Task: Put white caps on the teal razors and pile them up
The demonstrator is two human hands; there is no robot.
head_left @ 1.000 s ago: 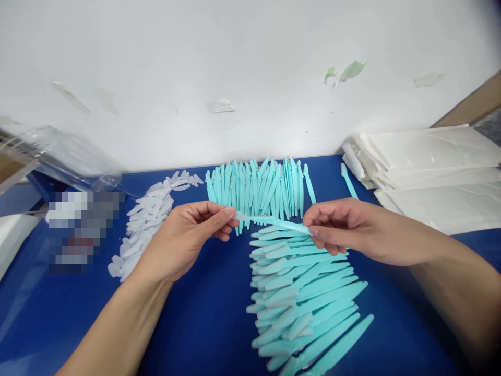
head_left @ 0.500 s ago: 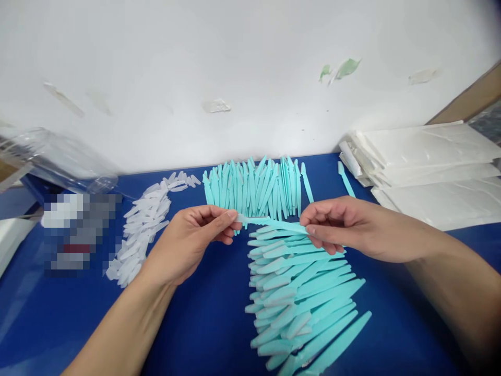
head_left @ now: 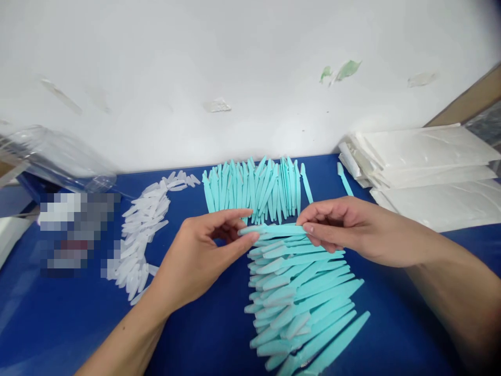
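My right hand point(head_left: 344, 230) pinches the handle end of a teal eyebrow razor point(head_left: 284, 229) between thumb and fingers. The razor lies roughly level, its head pointing left, with a pale translucent cover point(head_left: 251, 229) on that head. My left hand point(head_left: 211, 250) is around the covered head, index finger and thumb spread apart; the thumb tip is right by the cover, and whether it touches I cannot tell. Beneath and in front lies a pile of teal razors with covered heads point(head_left: 305, 303). Behind the hands is a row of more teal razors point(head_left: 250, 188), heads toward the wall.
Loose translucent covers point(head_left: 136, 240) form a curved heap at the left. Farther left are a clear plastic bag point(head_left: 58, 156) and a blurred-out item point(head_left: 74, 235). White packets point(head_left: 434, 156) are stacked at the right, near a lone razor point(head_left: 344, 178). A white wall point(head_left: 250, 78) bounds the blue table point(head_left: 195, 334).
My left hand has opened from its pinch at the razor's head, its index finger lifting off. The razor has dropped slightly, still in my right hand. Some loose covers now show lower by my left forearm.
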